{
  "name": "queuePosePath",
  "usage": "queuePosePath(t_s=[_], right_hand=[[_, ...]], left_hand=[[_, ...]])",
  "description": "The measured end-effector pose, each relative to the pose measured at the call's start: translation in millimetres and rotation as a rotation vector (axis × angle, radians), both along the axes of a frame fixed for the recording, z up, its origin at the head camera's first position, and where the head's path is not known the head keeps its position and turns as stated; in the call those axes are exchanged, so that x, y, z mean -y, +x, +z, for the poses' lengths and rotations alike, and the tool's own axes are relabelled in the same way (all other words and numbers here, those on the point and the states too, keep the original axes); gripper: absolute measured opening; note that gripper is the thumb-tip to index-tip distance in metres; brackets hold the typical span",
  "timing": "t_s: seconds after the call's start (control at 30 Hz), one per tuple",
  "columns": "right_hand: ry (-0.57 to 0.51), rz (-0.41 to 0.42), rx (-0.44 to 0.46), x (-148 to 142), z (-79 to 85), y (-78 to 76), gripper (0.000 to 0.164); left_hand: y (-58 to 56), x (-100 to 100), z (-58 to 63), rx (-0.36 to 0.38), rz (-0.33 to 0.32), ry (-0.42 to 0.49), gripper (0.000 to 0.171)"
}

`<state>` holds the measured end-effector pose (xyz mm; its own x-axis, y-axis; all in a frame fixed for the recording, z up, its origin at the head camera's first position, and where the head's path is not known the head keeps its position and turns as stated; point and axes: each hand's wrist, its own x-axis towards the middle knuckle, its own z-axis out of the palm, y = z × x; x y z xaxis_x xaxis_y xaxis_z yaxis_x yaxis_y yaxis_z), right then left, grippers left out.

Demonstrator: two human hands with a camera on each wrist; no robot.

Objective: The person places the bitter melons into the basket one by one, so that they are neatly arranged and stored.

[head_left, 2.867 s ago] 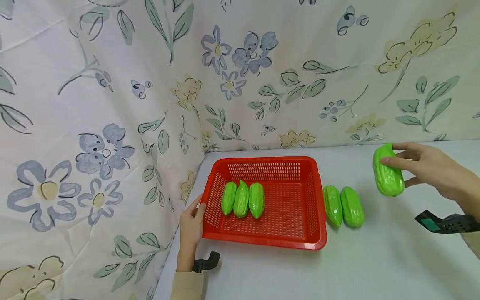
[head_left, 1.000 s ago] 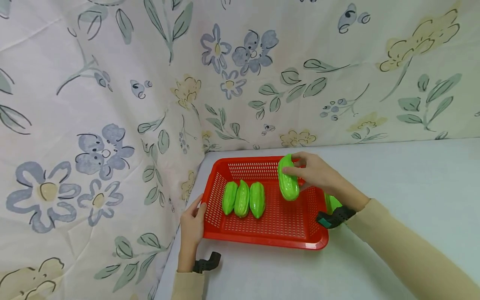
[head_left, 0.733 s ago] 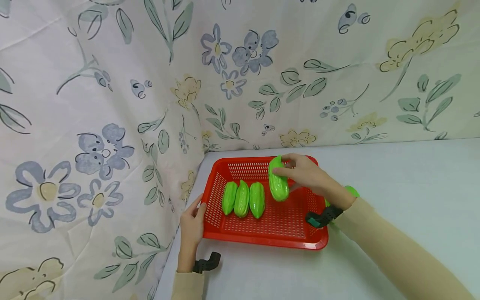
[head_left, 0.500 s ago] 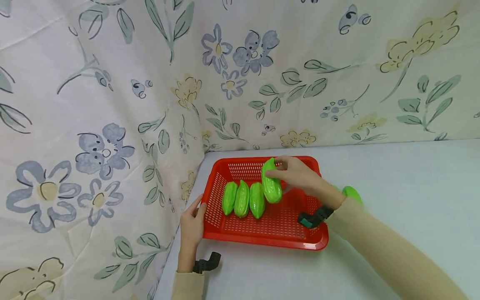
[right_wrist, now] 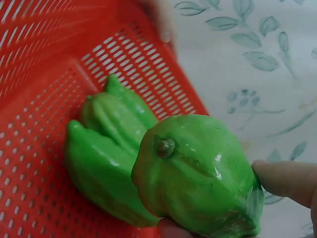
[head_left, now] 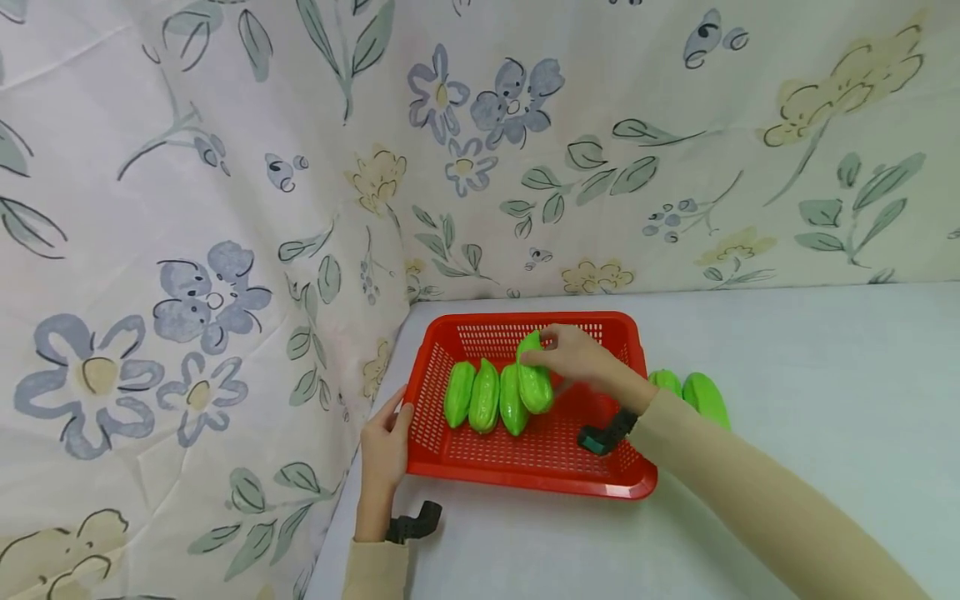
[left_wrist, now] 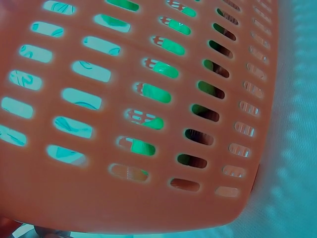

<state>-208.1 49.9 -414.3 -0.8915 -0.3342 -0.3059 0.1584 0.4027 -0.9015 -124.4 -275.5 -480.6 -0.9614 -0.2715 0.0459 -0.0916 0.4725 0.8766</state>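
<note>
My right hand holds a glossy green ridged fruit inside the red plastic basket, tilted over the right side of a row of similar fruits. In the right wrist view this fruit shows its stem stub, with fingertips on either side. Three green fruits lie side by side in the basket's left half. My left hand grips the basket's left rim, thumb against the edge. The left wrist view is mostly filled by the basket's slotted wall, with green showing through it; the left fingers are mostly hidden there.
Two more green fruits lie on the white table just right of the basket, partly behind my right forearm. A floral curtain hangs along the back and left sides.
My right hand has carried the green fruit from right of the basket leftward and down, close against the row inside. My left hand stays on the rim.
</note>
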Motion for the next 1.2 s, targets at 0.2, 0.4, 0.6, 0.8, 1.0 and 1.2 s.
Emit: queuePosePath(t_s=[0.2, 0.4, 0.6, 0.8, 1.0, 1.2], right_hand=[[0.058, -0.008, 0.018, 8.1, -14.1, -2.2, 0.070], [0.119, -0.021, 0.040, 6.3, -21.2, -5.3, 0.065], [0.219, -0.037, 0.027, 6.2, -27.6, -6.0, 0.040], [0.262, -0.033, 0.036, 11.0, -32.4, -7.2, 0.033], [0.300, -0.045, 0.066, 16.8, -37.1, -9.6, 0.034], [0.295, -0.037, 0.076, 20.0, -42.3, -11.2, 0.028]], left_hand=[[0.0, 0.3, -0.2, -0.003, -0.002, 0.002, 0.044], [0.2, 0.0, -0.9, 0.006, 0.000, 0.000, 0.045], [-0.5, -0.3, -1.2, -0.010, -0.009, -0.009, 0.045], [-1.2, 1.4, -2.4, -0.010, 0.004, -0.021, 0.045], [-1.3, 2.1, -2.3, -0.014, 0.004, -0.022, 0.044], [-1.1, 0.6, -2.0, -0.019, -0.005, -0.009, 0.044]])
